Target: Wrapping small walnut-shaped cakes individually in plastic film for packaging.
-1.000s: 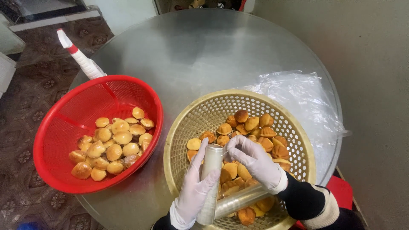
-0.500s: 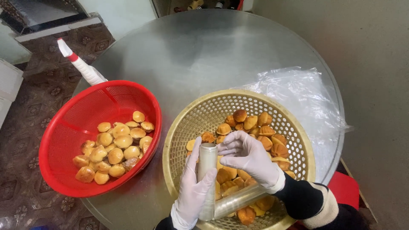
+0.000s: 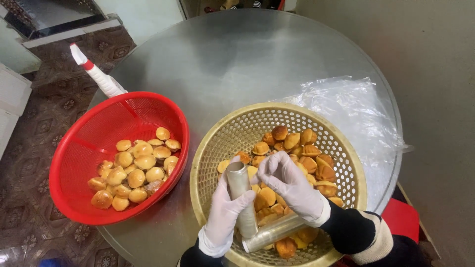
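My left hand [image 3: 223,216], in a white glove, grips an upright metal tube [image 3: 239,187] over the near side of a tan perforated basket [image 3: 217,148]. My right hand [image 3: 289,184], also gloved, hovers beside the tube's top with its fingers curled; whether it holds a piece I cannot tell. The basket holds several small golden-brown round cakes [image 3: 303,148]. A second metal tube [image 3: 271,231] lies in the basket under my right wrist. To the left, a red basket [image 3: 89,148] holds several more of the same cakes [image 3: 136,170].
Both baskets rest on a round metal table [image 3: 237,64]. A crumpled clear plastic bag [image 3: 354,113] lies at the table's right edge. A white spray bottle with a red collar [image 3: 96,74] stands behind the red basket. Patterned floor tiles lie to the left.
The view has shifted slightly. My left hand has kept the tube upright. My right hand has stayed by the tube's top, moving its fingers a little.
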